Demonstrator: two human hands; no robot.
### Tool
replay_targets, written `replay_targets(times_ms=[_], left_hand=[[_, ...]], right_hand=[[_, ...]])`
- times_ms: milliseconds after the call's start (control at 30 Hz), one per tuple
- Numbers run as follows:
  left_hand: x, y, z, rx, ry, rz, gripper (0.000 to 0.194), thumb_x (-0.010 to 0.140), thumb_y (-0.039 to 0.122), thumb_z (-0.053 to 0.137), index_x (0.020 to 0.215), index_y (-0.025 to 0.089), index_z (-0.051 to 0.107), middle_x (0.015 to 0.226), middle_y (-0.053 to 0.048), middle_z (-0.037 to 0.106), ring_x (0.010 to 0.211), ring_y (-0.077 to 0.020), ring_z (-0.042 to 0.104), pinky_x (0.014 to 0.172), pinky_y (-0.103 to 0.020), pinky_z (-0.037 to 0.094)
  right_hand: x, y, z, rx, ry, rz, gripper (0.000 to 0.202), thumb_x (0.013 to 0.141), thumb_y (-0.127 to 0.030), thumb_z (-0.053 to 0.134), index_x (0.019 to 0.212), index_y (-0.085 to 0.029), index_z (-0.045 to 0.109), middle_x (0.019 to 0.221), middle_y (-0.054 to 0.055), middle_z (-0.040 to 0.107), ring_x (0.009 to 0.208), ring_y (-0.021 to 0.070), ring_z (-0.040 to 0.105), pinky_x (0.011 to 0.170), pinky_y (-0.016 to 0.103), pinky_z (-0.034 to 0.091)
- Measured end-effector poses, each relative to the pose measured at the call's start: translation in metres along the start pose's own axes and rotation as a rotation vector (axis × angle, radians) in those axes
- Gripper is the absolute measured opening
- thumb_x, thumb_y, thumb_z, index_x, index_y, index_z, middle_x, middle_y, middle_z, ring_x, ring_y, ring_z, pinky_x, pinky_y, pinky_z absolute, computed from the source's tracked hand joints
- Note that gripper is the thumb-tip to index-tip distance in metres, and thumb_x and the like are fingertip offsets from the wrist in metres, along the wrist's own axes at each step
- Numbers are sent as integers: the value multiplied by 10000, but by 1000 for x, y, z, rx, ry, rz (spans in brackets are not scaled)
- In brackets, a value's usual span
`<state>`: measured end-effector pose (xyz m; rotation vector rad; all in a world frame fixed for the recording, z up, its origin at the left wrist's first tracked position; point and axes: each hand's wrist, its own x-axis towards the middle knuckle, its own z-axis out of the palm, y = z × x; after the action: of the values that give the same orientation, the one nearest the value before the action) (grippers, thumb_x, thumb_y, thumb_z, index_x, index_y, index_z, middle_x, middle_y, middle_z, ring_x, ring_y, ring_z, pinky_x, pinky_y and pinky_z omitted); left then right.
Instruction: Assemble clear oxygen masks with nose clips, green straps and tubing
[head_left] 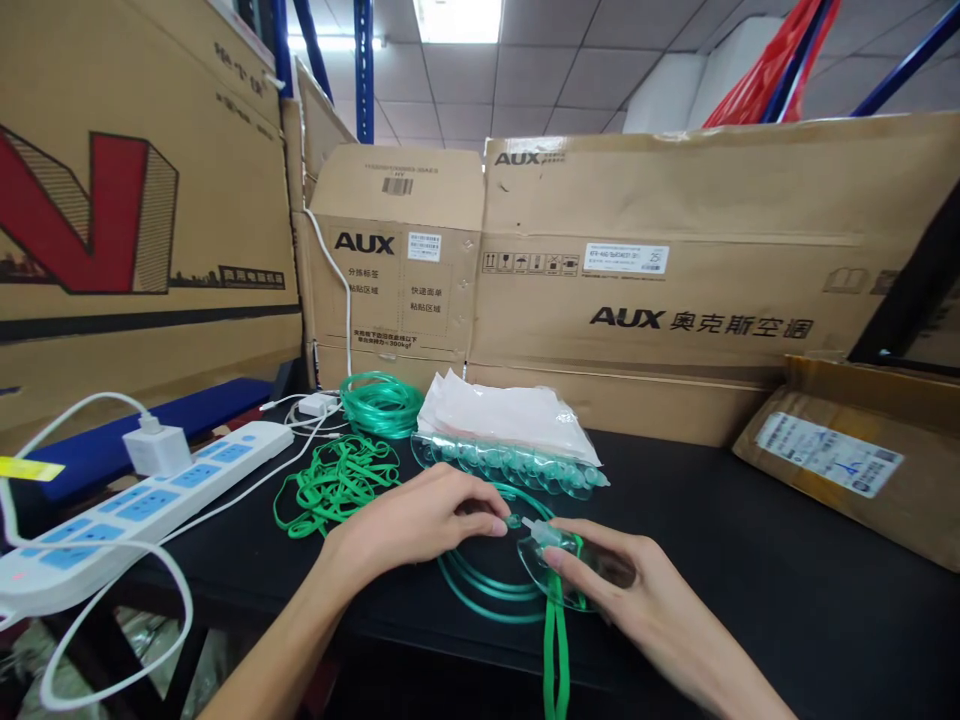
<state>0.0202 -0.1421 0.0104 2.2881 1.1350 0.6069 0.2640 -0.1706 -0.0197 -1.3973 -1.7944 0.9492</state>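
My right hand [604,570] is closed on a clear green oxygen mask [536,562], its pale connector [538,530] pointing left. A green elastic strap [556,650] hangs from the mask over the table's front edge. Thumb and fingers of my left hand [442,512] pinch the end of a green tube [514,521], just left of the connector and apart from it. The rest of that tubing [487,602] lies coiled on the black table beneath both hands. Behind them sits a row of more masks [517,467].
White plastic bags [502,415] lie behind the mask row. Left of them are a tubing coil [382,403] and a heap of green straps [341,485]. A power strip [150,500] with white cables runs along the left. Cardboard walls [637,290] enclose the back; a box [862,460] stands right.
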Motion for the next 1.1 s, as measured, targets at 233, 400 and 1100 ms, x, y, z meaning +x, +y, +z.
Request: replay_targets(times_ms=[233,400,1100], left_hand=[[-1,-5,5,16,18,3,234,961,443,609,1067,308,768,1048,11,751,1119,-235,600,945,-307,441],[-1,-6,8,22,19,25,208,965,437,617,1056,316,759,1048,22,744,1115,-220,594,958,-298,433],[8,-2,22,199,107,195,165,992,218,555,954,216,716,983,-16,698,1012,-206,616,936,-325,431]], right_hand=[[-1,-1,3,-63,13,-5,584,815,-626,667,1165,-171,769,902,66,768,830,273,670,736,331,524],[-3,-2,2,-101,5,-5,556,811,-624,667,1142,-194,789,1014,72,798,922,309,698,802,347,533],[-2,-3,4,-151,31,-22,552,842,-585,665,1184,-169,787,1147,94,794,999,337,716,853,388,534]])
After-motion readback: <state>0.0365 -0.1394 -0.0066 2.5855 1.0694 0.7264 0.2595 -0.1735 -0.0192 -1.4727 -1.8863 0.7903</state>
